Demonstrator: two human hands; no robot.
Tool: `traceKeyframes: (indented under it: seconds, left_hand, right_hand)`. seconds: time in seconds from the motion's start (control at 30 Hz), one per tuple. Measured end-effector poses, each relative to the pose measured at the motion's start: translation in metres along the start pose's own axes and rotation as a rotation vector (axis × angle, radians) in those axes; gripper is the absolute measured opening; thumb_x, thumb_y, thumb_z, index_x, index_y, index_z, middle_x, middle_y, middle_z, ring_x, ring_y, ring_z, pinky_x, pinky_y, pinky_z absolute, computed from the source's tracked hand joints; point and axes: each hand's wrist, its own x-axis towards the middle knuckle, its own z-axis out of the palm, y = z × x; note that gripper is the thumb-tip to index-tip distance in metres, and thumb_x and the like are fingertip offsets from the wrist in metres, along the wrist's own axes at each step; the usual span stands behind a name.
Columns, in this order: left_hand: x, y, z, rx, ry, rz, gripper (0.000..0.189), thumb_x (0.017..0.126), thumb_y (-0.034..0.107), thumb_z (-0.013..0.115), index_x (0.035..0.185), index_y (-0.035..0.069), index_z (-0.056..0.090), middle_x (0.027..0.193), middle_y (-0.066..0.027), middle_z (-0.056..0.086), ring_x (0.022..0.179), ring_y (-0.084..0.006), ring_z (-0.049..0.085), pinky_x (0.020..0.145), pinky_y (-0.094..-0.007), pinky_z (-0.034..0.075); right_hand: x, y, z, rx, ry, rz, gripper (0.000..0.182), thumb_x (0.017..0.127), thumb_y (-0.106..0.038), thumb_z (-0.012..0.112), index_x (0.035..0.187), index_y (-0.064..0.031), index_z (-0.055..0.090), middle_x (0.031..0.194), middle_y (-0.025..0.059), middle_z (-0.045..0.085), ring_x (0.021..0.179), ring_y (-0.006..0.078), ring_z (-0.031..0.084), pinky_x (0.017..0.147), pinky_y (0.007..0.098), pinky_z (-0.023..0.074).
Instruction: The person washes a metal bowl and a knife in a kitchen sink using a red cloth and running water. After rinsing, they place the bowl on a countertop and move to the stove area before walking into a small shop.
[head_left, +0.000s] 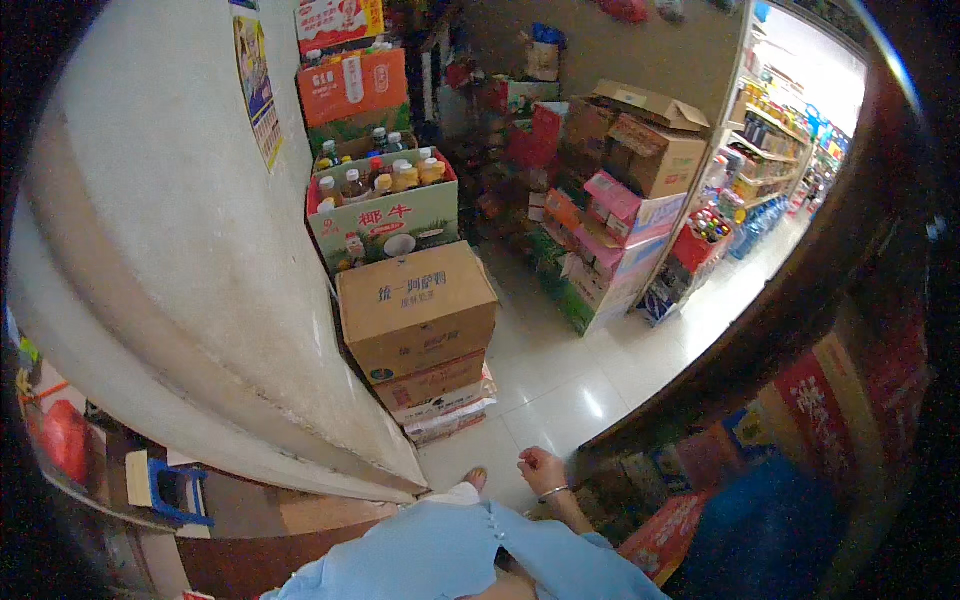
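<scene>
My right hand (541, 471) hangs low over the tiled floor, a metal bangle at its wrist. Its fingers are loosely curled, and I see nothing held in it. My left hand is out of view. Ahead, against the wall, several closed cardboard cartons are stacked, topped by a brown carton (417, 294) with printed writing. Behind them stands an open green carton (397, 217) filled with capped drink bottles. An orange carton (352, 86) sits farther back.
A pale wall (187, 247) runs along the left. Pink cartons (622, 232) and brown cartons (660, 154) are piled beside the doorway, past which are store shelves (772, 150). Dark clutter lies at the lower right, with a red and tan carton (817, 405). A blue-framed object (176, 491) rests at the lower left.
</scene>
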Motion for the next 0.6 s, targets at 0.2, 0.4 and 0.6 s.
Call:
traceKeyframes:
  seconds: [0.2, 0.4, 0.6]
  left_hand:
    - [0.079, 0.076, 0.022, 0.046, -0.081, 0.047, 0.034, 0.076, 0.014, 0.055, 0.106, -0.001, 0.053, 0.098, -0.0177, 0.059, 0.090, -0.0267, 0.057, 0.070, -0.0358, 0.047]
    - [0.196, 0.161, 0.023, 0.131, -0.125, 0.047, 0.036, 0.076, 0.015, 0.055, 0.108, -0.001, 0.051, 0.101, -0.0178, 0.058, 0.092, -0.0273, 0.056, 0.072, -0.0360, 0.047]
    - [0.291, 0.282, 0.031, 0.193, -0.204, 0.213, 0.038, 0.077, 0.015, 0.055, 0.111, 0.000, 0.050, 0.103, -0.0180, 0.057, 0.094, -0.0279, 0.056, 0.074, -0.0362, 0.046]
  right_hand:
    - [0.099, 0.096, -0.009, 0.214, 0.099, 0.213, 0.011, 0.073, -0.002, 0.057, 0.083, 0.0016, 0.060, 0.068, 0.0116, 0.062, 0.056, 0.0151, 0.061, 0.051, 0.0277, 0.0510]
    - [0.165, 0.142, -0.086, 0.249, 0.152, 0.673, 0.011, 0.068, -0.004, 0.060, 0.079, -0.0001, 0.061, 0.064, 0.0084, 0.061, 0.054, 0.0152, 0.061, 0.050, 0.0284, 0.0513]
    - [0.243, 0.211, -0.075, -0.183, 0.028, 0.495, 0.013, 0.069, -0.012, 0.060, 0.079, -0.0046, 0.062, 0.065, 0.0084, 0.063, 0.055, 0.0154, 0.061, 0.051, 0.0293, 0.0493]
